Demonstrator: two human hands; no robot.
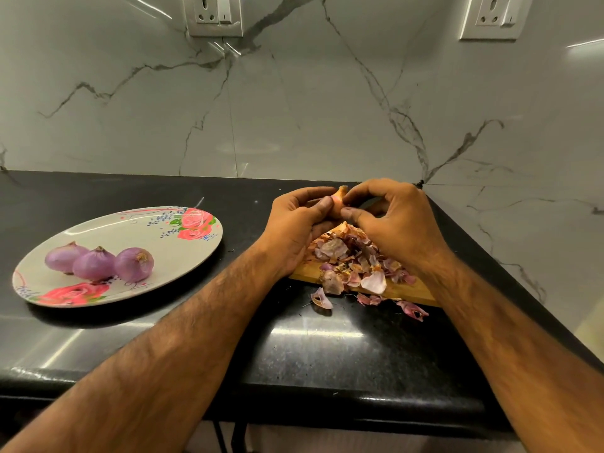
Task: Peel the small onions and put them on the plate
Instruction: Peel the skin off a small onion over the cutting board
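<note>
Peeling: an onion (336, 200) is held between both hands above the far end of the board (400, 291); stripping its skin seems to be the step in hand.
Left hand (294, 223): fingers curl round the onion and hide most of it.
Right hand (390, 219): thumb and forefinger pinch the dry skin near the onion's tip; the other fingers are loosely curled.
Plate (147, 232): on the counter (327, 354) to the left, well apart from the hands.
Peeled onions (98, 263): three lie touching in a row on the plate's near left part.
Skins (349, 258): heaped on the board under the hands, with a few spilled onto the counter.
Doing it well: probably grip the bulb firmly, pull the skin from tip toward root in whole strips, drop them over the board, and check that no papery layer is left before plating.
Writing: none can be read; the plate carries printed roses, and the wall sockets (214, 14) show no legible mark.
</note>
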